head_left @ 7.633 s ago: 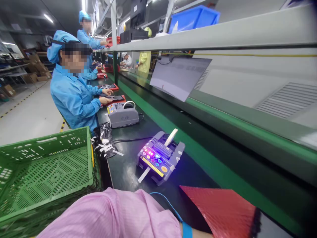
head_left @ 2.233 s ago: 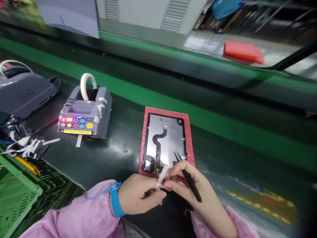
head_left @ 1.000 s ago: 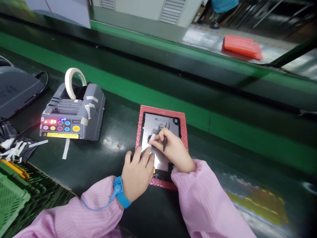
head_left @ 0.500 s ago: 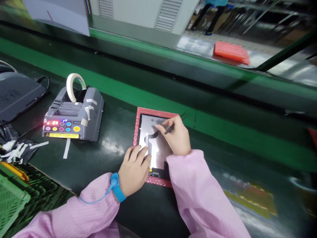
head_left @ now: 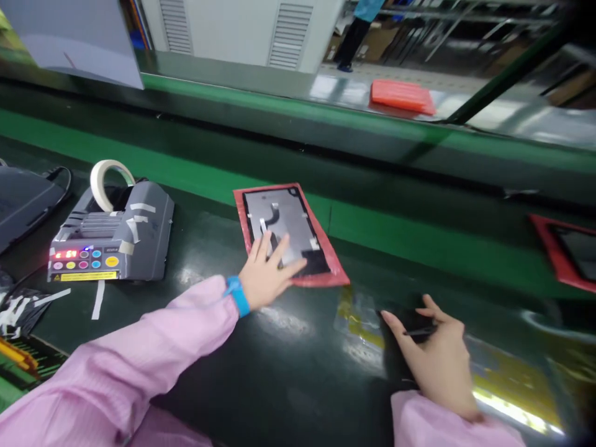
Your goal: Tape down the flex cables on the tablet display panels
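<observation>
My left hand (head_left: 266,273), with a blue strap (head_left: 238,296) at the wrist, lies with fingers spread on the lower part of a flat display panel (head_left: 291,214). The panel has a grey back, a black border and a dark curved ribbon cable (head_left: 272,216). Beneath it is a red bubble-wrap sheet (head_left: 333,257). Off to the right, my right hand (head_left: 437,357) holds a slim dark tool (head_left: 421,331) against its curled fingers, thumb and forefinger apart. Below that hand and beside it lie clear and yellowish film strips (head_left: 361,323) on the dark green table.
A tape dispenser (head_left: 112,233) with a white tape roll (head_left: 100,186) and lit display stands at left. Tape scraps (head_left: 18,310) lie near it. Another panel on red wrap (head_left: 570,254) is at far right. Red sheets (head_left: 403,96) rest on the back ledge; a person stands beyond.
My right hand has moved from over the panel to the lower right, keeping the dark tool. My left hand has spread over the panel's lower part. The panel and its wrap appear turned.
</observation>
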`<action>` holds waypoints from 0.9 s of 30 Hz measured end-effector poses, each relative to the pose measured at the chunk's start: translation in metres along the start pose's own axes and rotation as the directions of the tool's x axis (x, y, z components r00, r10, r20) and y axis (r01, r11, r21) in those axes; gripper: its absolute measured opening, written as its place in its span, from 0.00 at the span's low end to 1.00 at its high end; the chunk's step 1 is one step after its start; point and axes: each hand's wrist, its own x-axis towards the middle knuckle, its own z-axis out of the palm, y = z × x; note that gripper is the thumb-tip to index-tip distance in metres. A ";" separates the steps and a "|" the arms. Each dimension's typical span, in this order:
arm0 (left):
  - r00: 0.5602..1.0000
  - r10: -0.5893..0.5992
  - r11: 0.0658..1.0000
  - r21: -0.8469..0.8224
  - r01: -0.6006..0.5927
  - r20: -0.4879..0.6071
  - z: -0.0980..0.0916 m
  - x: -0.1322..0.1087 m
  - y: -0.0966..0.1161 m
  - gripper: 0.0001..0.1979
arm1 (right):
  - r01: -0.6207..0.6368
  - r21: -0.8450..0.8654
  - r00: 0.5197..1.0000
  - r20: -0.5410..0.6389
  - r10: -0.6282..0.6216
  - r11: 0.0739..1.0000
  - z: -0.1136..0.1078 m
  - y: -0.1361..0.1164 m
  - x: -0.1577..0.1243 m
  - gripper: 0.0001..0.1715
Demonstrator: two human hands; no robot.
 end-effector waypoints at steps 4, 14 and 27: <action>0.980 -0.196 0.980 0.015 0.196 -0.035 0.009 0.082 -0.027 0.23 | 0.082 0.121 0.997 0.005 -0.083 0.989 0.001 -0.004 0.004 0.38; 0.933 0.355 0.925 -0.165 -0.343 0.051 0.008 -0.001 0.035 0.21 | 0.096 0.676 0.988 0.025 -0.153 0.731 -0.007 -0.039 -0.030 0.25; 0.872 0.477 0.861 -0.260 -0.438 0.113 0.001 -0.038 0.047 0.21 | -0.211 0.560 0.923 0.384 -0.025 0.801 -0.007 -0.052 -0.035 0.22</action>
